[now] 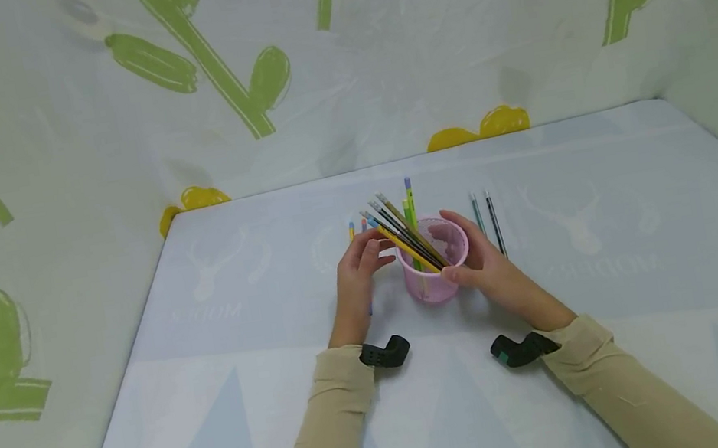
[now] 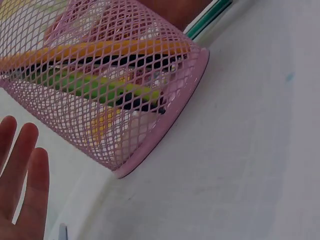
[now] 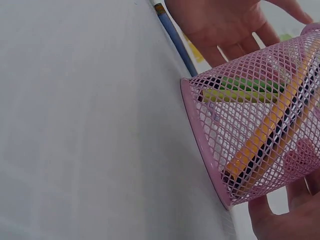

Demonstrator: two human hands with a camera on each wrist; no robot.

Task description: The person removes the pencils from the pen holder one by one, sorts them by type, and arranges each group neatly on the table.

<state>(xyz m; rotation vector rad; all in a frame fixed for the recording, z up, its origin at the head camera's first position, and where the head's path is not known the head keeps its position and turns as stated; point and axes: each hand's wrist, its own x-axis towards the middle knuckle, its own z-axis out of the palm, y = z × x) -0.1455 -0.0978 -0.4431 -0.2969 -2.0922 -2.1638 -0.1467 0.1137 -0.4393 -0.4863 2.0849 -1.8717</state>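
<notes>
A pink mesh pencil cup (image 1: 432,290) stands on the table. My right hand (image 1: 487,267) grips it from the right, thumb over the near rim and fingers round the far side. Several pencils lean to the left inside, a yellow pencil (image 1: 408,249) in front; green pencils (image 1: 408,213) stand more upright. At the cup's left side is my left hand (image 1: 358,266), its fingers extended near the rim. In the left wrist view its fingers (image 2: 37,182) are straight and apart from the mesh. The right wrist view shows the slanted yellow pencil (image 3: 265,132) through the mesh.
Two dark pencils, a teal one (image 1: 477,212) and a black one (image 1: 495,223), lie right of the cup. Behind my left hand are more pencil ends, one yellow (image 1: 352,231). A blue pencil (image 3: 175,42) lies beside the cup. A leaf-patterned wall (image 1: 382,97) borders the table.
</notes>
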